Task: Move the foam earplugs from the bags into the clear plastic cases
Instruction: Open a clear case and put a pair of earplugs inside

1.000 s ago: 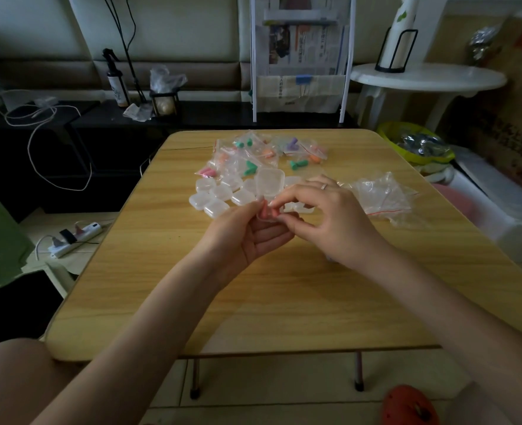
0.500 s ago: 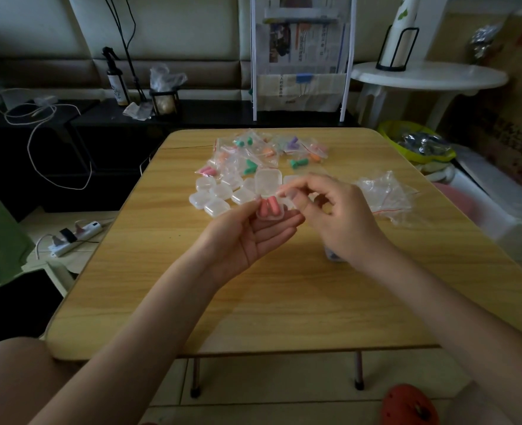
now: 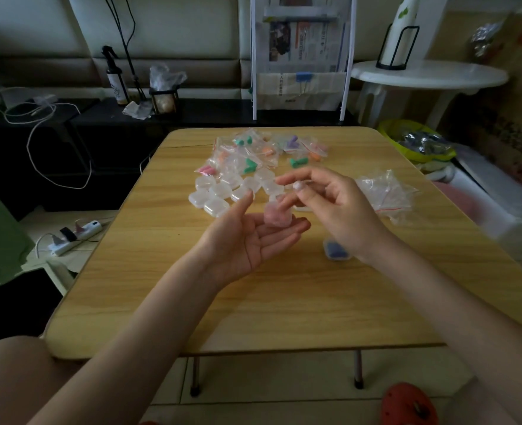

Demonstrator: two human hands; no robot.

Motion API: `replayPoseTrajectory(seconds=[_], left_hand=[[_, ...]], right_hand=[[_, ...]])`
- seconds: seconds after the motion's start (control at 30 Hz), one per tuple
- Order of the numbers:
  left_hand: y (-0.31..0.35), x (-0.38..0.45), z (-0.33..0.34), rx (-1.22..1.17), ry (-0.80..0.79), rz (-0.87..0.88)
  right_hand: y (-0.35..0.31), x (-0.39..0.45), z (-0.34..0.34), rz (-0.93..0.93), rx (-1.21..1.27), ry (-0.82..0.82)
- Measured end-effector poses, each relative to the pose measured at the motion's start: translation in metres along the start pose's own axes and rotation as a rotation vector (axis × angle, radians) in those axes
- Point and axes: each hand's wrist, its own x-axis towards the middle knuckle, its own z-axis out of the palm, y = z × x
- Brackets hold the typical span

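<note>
With a filled blue-plug case (image 3: 336,251) set on the wooden desk (image 3: 284,302), the left hand (image 3: 247,237) cradles, fingers relaxed, a small clear plastic case of pink foam earplugs (image 3: 276,215), the right hand (image 3: 333,204) hovers loose-fingered, and many bagged earplugs (image 3: 253,154) and empty cases (image 3: 213,197) remain.

Left hand (image 3: 247,237) palm-up; right hand (image 3: 336,207) fingers loosely spread.

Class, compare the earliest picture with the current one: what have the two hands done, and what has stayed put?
The right hand has let go of the case with pink earplugs and lifted away to the right. The left hand has opened, and the case now rests on its fingers. The empty cases, filled bags and wooden table are unchanged.
</note>
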Motion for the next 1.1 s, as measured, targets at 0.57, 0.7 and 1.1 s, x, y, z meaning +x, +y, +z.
replayPoseTrajectory(seconds=[0.57, 0.7, 1.1], left_hand=[[-0.010, -0.002, 0.006, 0.569, 0.073, 0.320], [-0.019, 0.001, 0.008, 0.601, 0.094, 0.336], [0.000, -0.001, -0.012, 1.576, 0.477, 0.694]], right_hand=[[0.014, 0.004, 0.000, 0.159, 0.007, -0.160], [0.013, 0.004, -0.006, 0.186, 0.015, -0.162], [0.027, 0.014, -0.063, 0.225, -0.444, 0.001]])
